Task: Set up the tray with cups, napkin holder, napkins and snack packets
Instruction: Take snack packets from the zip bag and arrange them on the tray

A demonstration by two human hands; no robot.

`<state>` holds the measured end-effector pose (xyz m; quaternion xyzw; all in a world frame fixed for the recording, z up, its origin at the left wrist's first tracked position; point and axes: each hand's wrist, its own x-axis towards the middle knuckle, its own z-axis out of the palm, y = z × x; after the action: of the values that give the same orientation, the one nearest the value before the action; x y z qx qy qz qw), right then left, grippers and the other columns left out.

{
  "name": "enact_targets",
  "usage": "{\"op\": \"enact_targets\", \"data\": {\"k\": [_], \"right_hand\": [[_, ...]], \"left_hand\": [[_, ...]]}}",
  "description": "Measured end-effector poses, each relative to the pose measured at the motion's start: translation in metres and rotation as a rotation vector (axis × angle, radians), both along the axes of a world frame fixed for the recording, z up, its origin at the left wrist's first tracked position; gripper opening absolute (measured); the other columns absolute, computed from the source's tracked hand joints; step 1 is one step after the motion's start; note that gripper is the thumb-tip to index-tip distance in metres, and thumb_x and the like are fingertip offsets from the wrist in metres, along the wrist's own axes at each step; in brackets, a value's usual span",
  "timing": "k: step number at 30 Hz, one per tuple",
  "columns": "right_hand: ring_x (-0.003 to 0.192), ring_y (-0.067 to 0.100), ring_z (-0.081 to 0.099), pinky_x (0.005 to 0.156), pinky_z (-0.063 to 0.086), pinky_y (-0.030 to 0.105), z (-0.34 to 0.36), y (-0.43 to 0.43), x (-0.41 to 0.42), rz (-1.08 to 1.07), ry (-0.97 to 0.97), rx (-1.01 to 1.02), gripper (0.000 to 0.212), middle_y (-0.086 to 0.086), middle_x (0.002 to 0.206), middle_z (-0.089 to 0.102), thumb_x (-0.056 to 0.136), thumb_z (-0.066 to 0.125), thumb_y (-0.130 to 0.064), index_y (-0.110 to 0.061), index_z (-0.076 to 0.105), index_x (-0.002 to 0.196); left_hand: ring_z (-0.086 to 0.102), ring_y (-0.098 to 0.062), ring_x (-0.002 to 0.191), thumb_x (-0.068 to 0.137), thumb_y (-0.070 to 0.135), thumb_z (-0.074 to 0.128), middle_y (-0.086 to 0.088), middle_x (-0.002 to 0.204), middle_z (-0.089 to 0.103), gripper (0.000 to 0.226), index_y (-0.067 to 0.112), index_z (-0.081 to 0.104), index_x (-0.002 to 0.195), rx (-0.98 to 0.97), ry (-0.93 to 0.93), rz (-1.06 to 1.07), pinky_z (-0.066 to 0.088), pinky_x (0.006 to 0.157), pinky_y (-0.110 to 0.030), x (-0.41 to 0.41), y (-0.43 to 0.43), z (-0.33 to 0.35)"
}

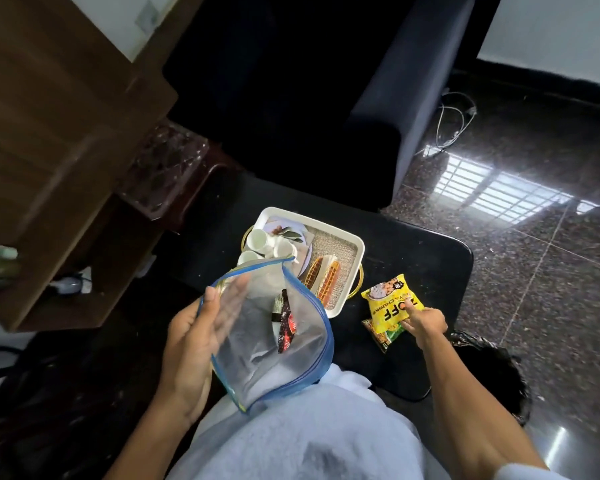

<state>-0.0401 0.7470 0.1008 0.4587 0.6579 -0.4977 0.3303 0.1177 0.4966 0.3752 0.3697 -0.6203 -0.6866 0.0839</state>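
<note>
Dark table [413,244] holds a white tray [355,247]; left hand [187,341] grips a clear bag [274,358] with a red packet [286,327] inside; right hand [426,323] pinches a yellow packet [388,299] on the table, just beside the tray; cups [260,239], holder [329,287] and napkins [326,268] sit in the tray; packets are left to put in.

A dark armchair [378,116] sits at twelve o'clock, a wooden cabinet [66,150] at nine; speckled floor [551,306] at three o'clock mirrors barred window light [492,192], a white wall [551,26] at one
</note>
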Motion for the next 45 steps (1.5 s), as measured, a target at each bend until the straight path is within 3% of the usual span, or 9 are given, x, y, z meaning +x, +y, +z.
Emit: {"op": "enact_targets", "data": {"k": [5, 9, 16, 20, 24, 26, 29, 39, 45], "right_hand": [[0.107, 0.034, 0.069, 0.097, 0.055, 0.042, 0.019, 0.034, 0.018, -0.112, 0.032, 0.050, 0.039, 0.028, 0.119, 0.067, 0.094, 0.069, -0.021, 0.010, 0.064, 0.118], [0.088, 0.024, 0.069, 0.091, 0.057, 0.037, 0.102, 0.031, 0.017, 0.016, 0.546, 0.045, 0.016, 0.020, 0.105, 0.074, 0.090, 0.073, -0.026, -0.015, 0.072, 0.102], [0.092, 0.008, 0.072, 0.082, 0.055, 0.018, 0.257, -0.073, 0.035, 1.109, 1.105, -0.372, 0.017, -0.005, 0.101, 0.076, 0.090, 0.068, -0.005, -0.012, 0.076, 0.103], [0.124, 0.027, 0.055, 0.105, 0.045, 0.039, 0.224, -0.147, 0.035, 1.959, 1.007, 0.087, 0.032, 0.010, 0.132, 0.060, 0.094, 0.054, -0.005, -0.009, 0.064, 0.124], [0.141, 0.038, 0.034, 0.112, 0.035, 0.052, 0.165, -0.180, 0.041, 2.297, 0.751, 0.779, 0.051, 0.015, 0.155, 0.033, 0.098, 0.055, -0.039, -0.018, 0.047, 0.143], [0.124, 0.033, 0.053, 0.092, 0.049, 0.042, 0.154, -0.186, 0.044, 2.282, 0.749, 0.916, 0.041, 0.010, 0.142, 0.048, 0.099, 0.051, -0.029, -0.021, 0.050, 0.139], [0.089, 0.019, 0.062, 0.060, 0.040, 0.031, 0.155, -0.192, 0.049, 2.195, 0.858, 0.983, 0.031, -0.002, 0.107, 0.063, 0.099, 0.041, -0.018, -0.024, 0.066, 0.115], [0.109, 0.035, 0.055, 0.085, 0.042, 0.044, 0.297, -0.201, 0.084, 1.835, 0.719, 0.815, 0.032, 0.010, 0.122, 0.057, 0.098, 0.043, -0.024, -0.023, 0.055, 0.127], [0.086, 0.000, 0.068, 0.071, 0.054, 0.021, 0.394, -0.146, 0.113, 0.865, 0.933, 0.506, 0.043, -0.022, 0.100, 0.072, 0.077, 0.054, -0.036, -0.040, 0.065, 0.118]], "left_hand": [[0.066, -0.017, 0.126, 0.097, 0.041, 0.049, -0.007, 0.127, 0.074, 0.048, 0.006, 0.068, 0.125, 0.027, 0.021, -0.031, 0.052, 0.102, -0.021, -0.013, -0.005, -0.003], [0.068, -0.012, 0.122, 0.097, 0.041, 0.049, -0.003, 0.124, 0.076, 0.042, 0.013, 0.073, 0.118, 0.031, -0.002, -0.079, 0.053, 0.095, -0.015, -0.026, -0.009, -0.006], [0.072, -0.021, 0.114, 0.101, 0.037, 0.048, -0.005, 0.113, 0.079, 0.036, 0.018, 0.079, 0.107, 0.016, -0.034, -0.238, 0.059, 0.091, -0.027, -0.050, -0.018, -0.017], [0.070, -0.025, 0.119, 0.107, 0.022, 0.045, -0.009, 0.118, 0.077, 0.034, 0.007, 0.074, 0.119, 0.009, -0.041, -0.370, 0.048, 0.111, -0.051, -0.058, -0.023, -0.020], [0.075, -0.023, 0.105, 0.106, 0.026, 0.047, -0.006, 0.103, 0.081, 0.036, 0.013, 0.080, 0.101, -0.010, -0.028, -0.497, 0.055, 0.101, -0.045, -0.062, -0.038, -0.019], [0.076, -0.013, 0.093, 0.105, 0.033, 0.048, -0.002, 0.094, 0.082, 0.037, 0.017, 0.079, 0.093, -0.015, -0.007, -0.566, 0.059, 0.089, -0.033, -0.064, -0.050, -0.019], [0.070, -0.004, 0.082, 0.099, 0.044, 0.048, 0.003, 0.086, 0.079, 0.037, 0.020, 0.075, 0.091, -0.035, 0.041, -0.640, 0.055, 0.080, -0.024, -0.064, -0.063, -0.021], [0.070, -0.003, 0.092, 0.095, 0.047, 0.048, 0.016, 0.090, 0.079, 0.037, 0.027, 0.078, 0.099, 0.059, 0.035, -0.682, 0.053, 0.085, -0.018, -0.067, -0.096, -0.029], [0.074, -0.004, 0.098, 0.090, 0.046, 0.049, 0.002, 0.104, 0.081, 0.042, 0.017, 0.077, 0.104, 0.219, 0.030, -0.622, 0.053, 0.077, -0.010, -0.068, -0.110, -0.027]]}}
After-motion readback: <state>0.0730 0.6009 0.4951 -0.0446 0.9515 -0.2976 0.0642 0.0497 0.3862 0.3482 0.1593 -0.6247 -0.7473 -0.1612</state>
